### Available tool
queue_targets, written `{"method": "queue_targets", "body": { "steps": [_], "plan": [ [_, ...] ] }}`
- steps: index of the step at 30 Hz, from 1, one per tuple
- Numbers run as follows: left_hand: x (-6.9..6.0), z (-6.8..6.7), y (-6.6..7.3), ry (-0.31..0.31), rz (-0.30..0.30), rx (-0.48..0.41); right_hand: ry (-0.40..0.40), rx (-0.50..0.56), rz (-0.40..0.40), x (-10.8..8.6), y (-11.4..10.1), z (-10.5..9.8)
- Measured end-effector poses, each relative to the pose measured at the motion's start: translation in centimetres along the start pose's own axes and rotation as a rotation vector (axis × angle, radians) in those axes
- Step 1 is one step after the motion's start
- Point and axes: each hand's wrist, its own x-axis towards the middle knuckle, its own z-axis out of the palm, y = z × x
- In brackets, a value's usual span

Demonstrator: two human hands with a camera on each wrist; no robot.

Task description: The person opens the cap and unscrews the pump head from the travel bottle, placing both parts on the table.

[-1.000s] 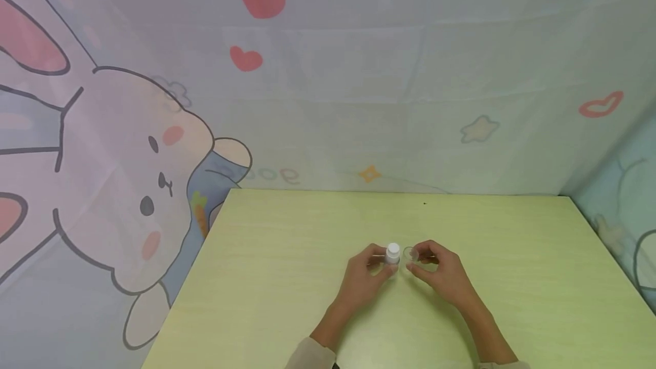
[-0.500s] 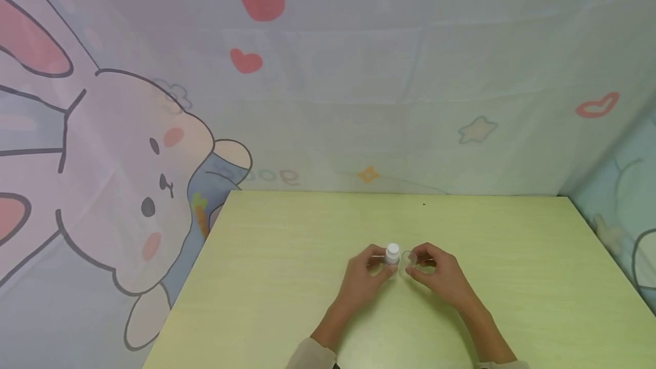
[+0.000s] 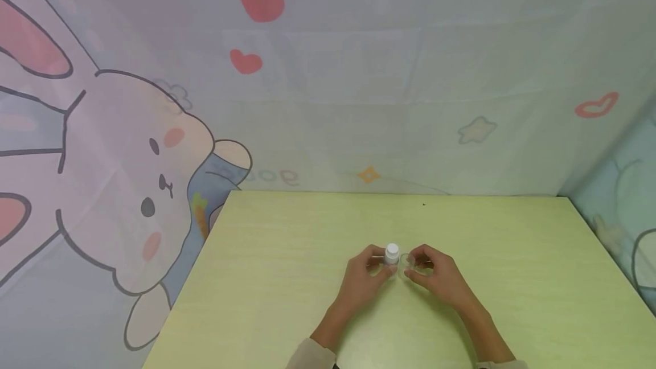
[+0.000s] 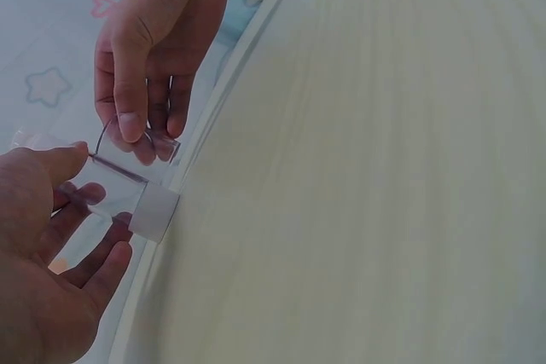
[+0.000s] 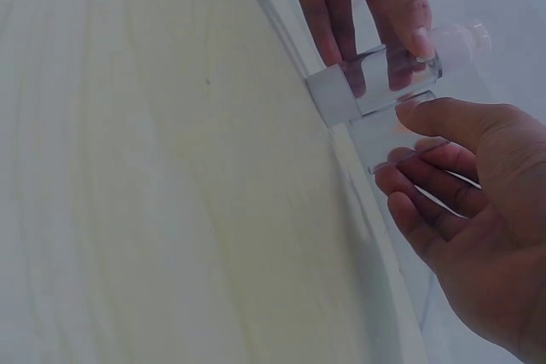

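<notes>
Near the middle of the light table, the left hand (image 3: pixel 363 278) holds a small bottle (image 3: pixel 392 252) between thumb and fingers. Its clear body (image 4: pixel 115 189) and white end piece (image 4: pixel 154 210) show in the left wrist view, the white end at the table surface. A clear, round, cup-like piece (image 3: pixel 407 261) is pinched by the right hand (image 3: pixel 443 278) just right of the bottle. Seen from the right wrist, this clear piece (image 5: pixel 384 138) lies close alongside the bottle (image 5: pixel 375 83); whether they touch I cannot tell. Fingers hide parts of both.
The pale yellow-green table (image 3: pixel 287 232) reaches back to a hanging cloth (image 3: pixel 348 130) printed with hearts and a star. A large rabbit print (image 3: pixel 118 187) covers the cloth at left. One tiny dark speck (image 3: pixel 423 204) lies near the table's back edge.
The right hand has shifted slightly left and toward the person with the clear piece, bringing it closer to the bottle. The left hand has barely moved.
</notes>
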Motion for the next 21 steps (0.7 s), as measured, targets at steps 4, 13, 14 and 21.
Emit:
{"method": "queue_targets", "body": {
  "steps": [4,13,14,21],
  "plan": [
    [0.01,-0.02,0.05,0.000,0.002,0.008,-0.013,-0.004,0.009,0.07,0.21,0.03],
    [0.03,-0.02,0.00,0.008,0.008,0.005,-0.053,0.004,0.030,0.20,0.79,0.04],
    [-0.01,-0.04,0.05,0.010,0.004,0.005,-0.057,0.002,0.034,0.21,0.82,0.06],
    [0.00,-0.02,0.20,0.013,-0.004,0.019,-0.067,-0.004,0.035,0.18,0.80,0.06]
  ]
}}
